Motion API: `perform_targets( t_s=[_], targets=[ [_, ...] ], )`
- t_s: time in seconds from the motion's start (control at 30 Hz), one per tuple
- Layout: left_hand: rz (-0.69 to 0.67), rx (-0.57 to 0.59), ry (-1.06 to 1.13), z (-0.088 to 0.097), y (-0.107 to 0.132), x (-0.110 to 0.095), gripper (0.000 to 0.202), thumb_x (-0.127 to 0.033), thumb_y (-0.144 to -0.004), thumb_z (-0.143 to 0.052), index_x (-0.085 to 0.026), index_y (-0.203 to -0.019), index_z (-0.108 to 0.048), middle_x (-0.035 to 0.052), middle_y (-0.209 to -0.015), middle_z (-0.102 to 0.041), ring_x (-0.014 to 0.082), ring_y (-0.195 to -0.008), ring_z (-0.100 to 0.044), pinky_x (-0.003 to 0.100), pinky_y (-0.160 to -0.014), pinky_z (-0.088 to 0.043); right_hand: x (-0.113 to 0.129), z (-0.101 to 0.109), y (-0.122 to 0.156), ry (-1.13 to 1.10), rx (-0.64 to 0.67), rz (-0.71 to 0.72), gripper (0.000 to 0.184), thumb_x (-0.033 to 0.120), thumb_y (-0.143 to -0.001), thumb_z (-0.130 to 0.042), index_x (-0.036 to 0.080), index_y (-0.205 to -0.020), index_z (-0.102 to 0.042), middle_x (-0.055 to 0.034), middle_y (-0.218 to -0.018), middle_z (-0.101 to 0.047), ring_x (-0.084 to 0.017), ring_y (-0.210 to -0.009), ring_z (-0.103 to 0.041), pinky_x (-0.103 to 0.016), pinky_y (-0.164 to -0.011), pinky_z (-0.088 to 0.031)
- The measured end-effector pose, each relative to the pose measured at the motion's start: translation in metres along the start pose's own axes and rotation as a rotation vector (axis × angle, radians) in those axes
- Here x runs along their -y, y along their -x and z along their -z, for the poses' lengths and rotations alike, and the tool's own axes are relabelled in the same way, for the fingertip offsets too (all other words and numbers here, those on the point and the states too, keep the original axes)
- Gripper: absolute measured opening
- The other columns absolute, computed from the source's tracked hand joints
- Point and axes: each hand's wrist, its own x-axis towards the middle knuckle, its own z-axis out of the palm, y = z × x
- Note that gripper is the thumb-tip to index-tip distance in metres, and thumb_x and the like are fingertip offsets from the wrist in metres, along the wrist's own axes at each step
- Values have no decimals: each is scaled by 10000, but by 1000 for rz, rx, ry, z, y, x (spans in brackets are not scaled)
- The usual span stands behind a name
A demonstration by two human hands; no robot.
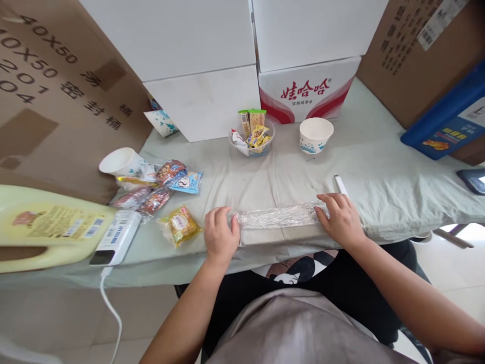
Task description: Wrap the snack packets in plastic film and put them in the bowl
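Observation:
A long, flat strip of crinkled clear plastic film (278,217) lies along the table's front edge. My left hand (222,233) grips its left end, with the thumb against the plastic and the fingers curled. At the other end, my right hand (341,218) has its thumb and fingers around the film. Just beyond the right fingers lies a slim white stick-like object (340,184), partly hidden by that hand. A yellow wrapped snack (182,225) rests left of my left hand.
Farther back stand a clear bowl of snacks (230,143) and a white paper cup (316,136). At left are a tipped paper cup (120,162), several snack packets (170,174), a white power bank (119,237) with a cable and a yellow jug (53,227). Boxes (204,101) line the back.

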Motion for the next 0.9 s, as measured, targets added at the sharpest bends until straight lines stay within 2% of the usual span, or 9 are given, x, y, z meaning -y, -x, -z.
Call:
perform_targets(
  t_s=[0.07,0.17,0.3,0.4,0.5,0.6,0.67,0.77,0.9],
  targets=[
    [-158,4,52,3,2,-15,209,-231,-897,-503,-183,-1078,-597,111,-1034,-630,250,-1025,-596,402,-897,-486,10,3,1,-44,-38,138,298,324,-938,-490,175,-1169,-606,-133,-1106,-651,-286,-1102,-566,-451,-939,-450],
    [-394,273,109,-2,9,-37,387,-329,-930,-493,-177,-1284,-527,142,-1278,-588,299,-1262,-488,459,-1027,-420,25,-5,4,-66,125,384,463,429,-937,-500,177,-1325,-519,-128,-1328,-573,-292,-1309,-434,-504,-1081,-336],
    [-420,528,5,-14,19,-43,685,-517,-901,-508,-172,-1469,-345,160,-1513,-376,390,-1422,-258,605,-1108,-268,19,-15,16,18,301,406,713,521,-878,-563,167,-1463,-364,-141,-1492,-414,-339,-1412,-289,-578,-1108,-257],
    [-411,521,-30,-14,23,-39,654,-519,-892,-526,-212,-1453,-392,154,-1503,-390,402,-1411,-265,626,-1101,-249,0,-6,34,41,296,334,581,333,-908,-548,180,-1447,-393,-135,-1478,-436,-316,-1371,-367,-538,-1069,-318],
    [-360,475,-36,-10,29,-49,506,-466,-911,-513,-222,-1354,-528,171,-1350,-533,389,-1262,-447,579,-997,-380,-12,10,53,-36,222,325,402,152,-902,-486,214,-1291,-565,-103,-1275,-621,-264,-1150,-559,-444,-936,-424],
    [-383,498,58,-11,36,-70,466,-449,-934,-471,-191,-1311,-567,164,-1198,-611,325,-1093,-553,488,-891,-462,-7,27,66,-150,130,372,288,113,-877,-492,233,-1074,-665,-68,-1038,-703,-229,-956,-612,-411,-852,-440],
    [-455,515,159,-14,38,-79,514,-498,-931,-459,-185,-1330,-545,160,-1227,-605,320,-1139,-537,502,-951,-433,3,39,68,-213,105,412,260,115,-871,-504,248,-1025,-665,-49,-1016,-706,-230,-997,-611,-423,-885,-430],
    [-606,572,330,-16,37,-80,593,-592,-906,-451,-208,-1356,-505,149,-1343,-556,322,-1298,-444,569,-1096,-287,22,60,61,-388,188,490,255,119,-870,-503,253,-1040,-638,-31,-1001,-711,-222,-1101,-594,-435,-959,-419],
    [-664,644,490,-16,34,-70,532,-526,-911,-492,-232,-1355,-477,123,-1380,-544,291,-1362,-408,557,-1136,-256,37,75,35,-741,408,458,215,119,-901,-474,223,-1030,-610,-32,-903,-700,-157,-935,-649,-345,-859,-501]
  ],
)
